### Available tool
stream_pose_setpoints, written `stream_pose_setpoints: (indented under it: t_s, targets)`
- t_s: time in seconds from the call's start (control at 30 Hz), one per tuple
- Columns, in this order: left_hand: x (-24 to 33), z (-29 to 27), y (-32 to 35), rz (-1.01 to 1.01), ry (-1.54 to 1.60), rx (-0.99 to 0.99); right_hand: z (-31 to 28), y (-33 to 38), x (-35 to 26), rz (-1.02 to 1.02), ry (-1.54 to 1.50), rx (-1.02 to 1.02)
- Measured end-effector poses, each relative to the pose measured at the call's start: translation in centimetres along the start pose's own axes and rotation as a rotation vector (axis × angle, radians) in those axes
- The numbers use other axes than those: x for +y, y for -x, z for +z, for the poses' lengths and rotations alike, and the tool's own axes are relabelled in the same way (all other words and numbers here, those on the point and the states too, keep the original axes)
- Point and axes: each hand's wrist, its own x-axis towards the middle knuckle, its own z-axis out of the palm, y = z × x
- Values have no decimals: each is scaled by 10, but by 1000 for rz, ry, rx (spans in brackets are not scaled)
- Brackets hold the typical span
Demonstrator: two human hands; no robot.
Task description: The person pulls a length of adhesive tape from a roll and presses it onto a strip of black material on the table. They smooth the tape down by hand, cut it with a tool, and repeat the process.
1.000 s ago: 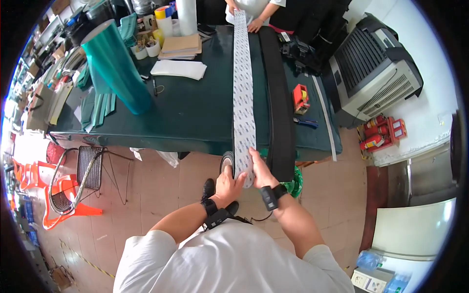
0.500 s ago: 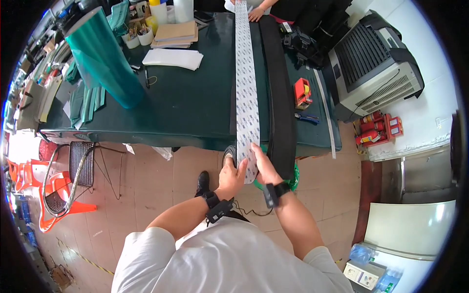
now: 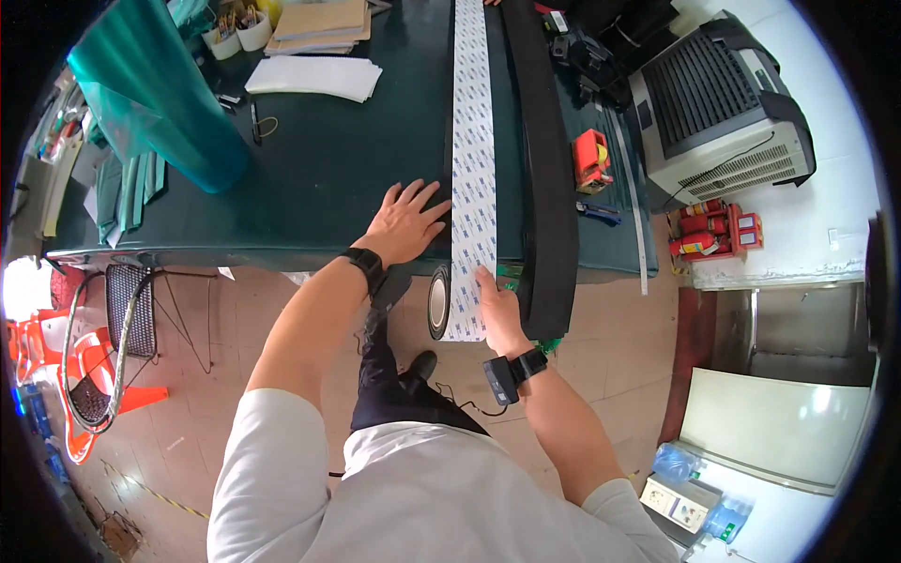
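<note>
A long white strip with a blue printed pattern runs lengthwise over the green table, and its near end hangs past the front edge. My left hand lies flat on the tabletop just left of the strip, fingers spread, holding nothing. At the strip's overhanging end, my right hand grips the right border, thumb on top and fingers hidden underneath. Beside that end, on the left, is a black-edged roll. A wide black band lies parallel on the right and also droops over the edge.
A tall green film roll stands at the left. White sheets and brown card lie farther back. A red tape dispenser and a blue-handled cutter sit right of the band. Another person's fingers show at the far edge.
My left hand has left the strip's near end and moved forward and left onto the table. My right hand now holds the strip's border. The view has shifted slightly.
</note>
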Motion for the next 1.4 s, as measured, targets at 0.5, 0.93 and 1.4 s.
stream_pose_setpoints:
  t_s: [0.5,0.93,1.4]
  targets:
    - [-6,3,-4,33,14,-168,4,-16,33,-70,-187,-65]
    - [-5,3,-2,31,28,-139,12,-19,24,-123,-10,49]
    - [-8,5,-1,47,26,-111,14,-24,24,-151,0,90]
